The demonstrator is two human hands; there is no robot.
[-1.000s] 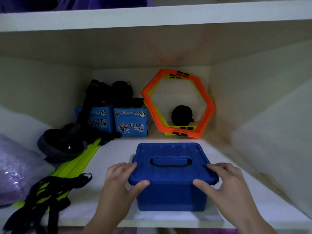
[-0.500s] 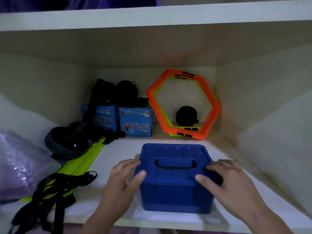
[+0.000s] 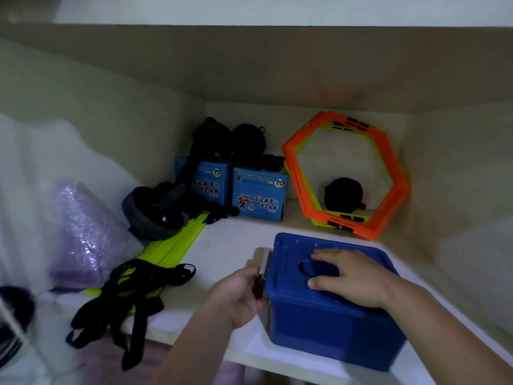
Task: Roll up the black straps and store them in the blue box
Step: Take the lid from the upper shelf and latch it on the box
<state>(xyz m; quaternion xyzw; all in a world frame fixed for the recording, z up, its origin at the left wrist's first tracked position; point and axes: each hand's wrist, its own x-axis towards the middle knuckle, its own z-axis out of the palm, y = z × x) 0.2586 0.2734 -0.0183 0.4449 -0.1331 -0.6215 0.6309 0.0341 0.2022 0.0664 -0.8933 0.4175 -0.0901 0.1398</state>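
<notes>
The blue box (image 3: pixel 327 326) stands on the white shelf near its front edge, lid on. My right hand (image 3: pixel 349 276) lies flat on the lid, fingers over the lid's handle recess. My left hand (image 3: pixel 241 293) is at the box's left side, fingers closed on the grey side latch (image 3: pixel 265 263). A tangle of black straps (image 3: pixel 133 290) lies on the shelf to the left of the box, partly hanging over the front edge, apart from both hands.
Yellow-green flat strips (image 3: pixel 177 245) run under the straps. Behind are a black wheel-like object (image 3: pixel 152 212), two blue Lucky Star cartons (image 3: pixel 258 195), orange hexagon rings (image 3: pixel 344 173) and a purple bag (image 3: pixel 83 232). The shelf wall (image 3: pixel 458 190) is close on the right.
The view swung left and down. My left hand moved from the lid's front corner to the side latch; my right hand moved from the right edge onto the top of the lid.
</notes>
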